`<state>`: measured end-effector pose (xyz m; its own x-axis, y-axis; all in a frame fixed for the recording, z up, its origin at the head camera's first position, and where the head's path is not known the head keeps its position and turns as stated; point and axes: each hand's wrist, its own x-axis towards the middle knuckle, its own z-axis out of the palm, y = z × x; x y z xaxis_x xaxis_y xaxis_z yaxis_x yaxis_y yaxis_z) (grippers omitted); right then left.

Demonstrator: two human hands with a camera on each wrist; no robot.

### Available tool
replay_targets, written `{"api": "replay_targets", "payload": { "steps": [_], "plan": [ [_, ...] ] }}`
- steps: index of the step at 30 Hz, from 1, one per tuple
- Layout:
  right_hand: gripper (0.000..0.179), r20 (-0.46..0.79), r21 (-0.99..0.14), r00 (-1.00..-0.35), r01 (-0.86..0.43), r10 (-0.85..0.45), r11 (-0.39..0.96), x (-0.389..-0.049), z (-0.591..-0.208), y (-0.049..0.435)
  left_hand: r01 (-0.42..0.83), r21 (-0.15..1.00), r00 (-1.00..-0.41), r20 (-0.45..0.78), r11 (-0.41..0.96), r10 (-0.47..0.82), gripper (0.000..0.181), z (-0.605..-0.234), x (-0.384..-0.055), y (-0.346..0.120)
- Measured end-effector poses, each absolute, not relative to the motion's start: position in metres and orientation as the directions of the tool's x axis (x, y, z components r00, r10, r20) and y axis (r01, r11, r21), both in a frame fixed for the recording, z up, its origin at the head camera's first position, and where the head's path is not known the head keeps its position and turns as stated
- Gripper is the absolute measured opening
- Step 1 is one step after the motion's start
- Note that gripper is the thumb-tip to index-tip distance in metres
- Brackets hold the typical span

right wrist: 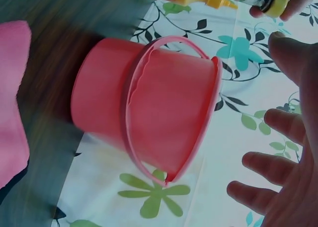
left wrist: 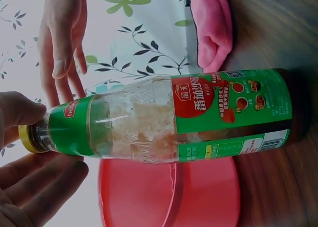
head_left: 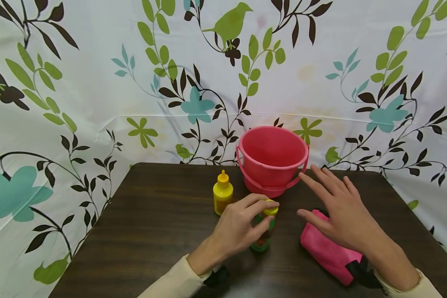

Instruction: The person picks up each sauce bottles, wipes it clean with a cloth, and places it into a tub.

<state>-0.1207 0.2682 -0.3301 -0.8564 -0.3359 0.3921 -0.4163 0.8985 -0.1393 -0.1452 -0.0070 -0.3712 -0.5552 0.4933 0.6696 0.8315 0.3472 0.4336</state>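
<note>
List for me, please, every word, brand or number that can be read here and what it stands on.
"番茄沙司": large, on the front label of the glass bottle.
"海天": above it, same label.
"hada", its end unclear: neck label, same bottle.
Too small or blurred: the front label's fine print and the yellow bottle's lettering.

A pale cream fabric left sleeve [head_left: 175,279] ends at the wrist above a bare left hand [head_left: 238,221]; a matching cream fabric right sleeve [head_left: 417,287] meets a bare right hand [head_left: 342,211]; a small black wrist-worn piece [head_left: 217,276], its details indistinct, shows beneath the left cuff.
</note>
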Motion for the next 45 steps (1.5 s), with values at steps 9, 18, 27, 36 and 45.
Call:
{"api": "replay_targets", "payload": {
  "steps": [9,18,27,36,45],
  "plan": [
    [0.094,0.402,-0.132,-0.865,-0.379,-0.299,0.916,-0.115,-0.337,0.282,0.825,0.412,-0.562,0.669,0.386,0.487,0.027,-0.374,-0.144,-0.007],
    [0.102,0.219,-0.129,-0.952,-0.247,-0.215,0.960,-0.111,-0.348,0.295,0.840,0.284,-0.518,0.674,0.463,0.527,0.035,-0.369,-0.141,-0.011],
    [0.105,-0.052,-0.102,-0.984,-0.167,-0.173,0.981,-0.106,-0.413,0.307,0.785,0.198,-0.585,0.550,0.587,0.596,0.047,-0.363,-0.134,-0.016],
    [0.111,-0.199,-0.088,-0.970,-0.124,-0.140,0.988,-0.110,-0.448,0.308,0.771,0.164,-0.593,0.539,0.615,0.598,0.048,-0.363,-0.132,-0.018],
    [0.110,-0.140,-0.082,-0.982,-0.117,-0.127,0.990,-0.108,-0.461,0.308,0.766,0.199,-0.613,0.513,0.611,0.601,0.050,-0.362,-0.130,-0.018]
  ]
}}
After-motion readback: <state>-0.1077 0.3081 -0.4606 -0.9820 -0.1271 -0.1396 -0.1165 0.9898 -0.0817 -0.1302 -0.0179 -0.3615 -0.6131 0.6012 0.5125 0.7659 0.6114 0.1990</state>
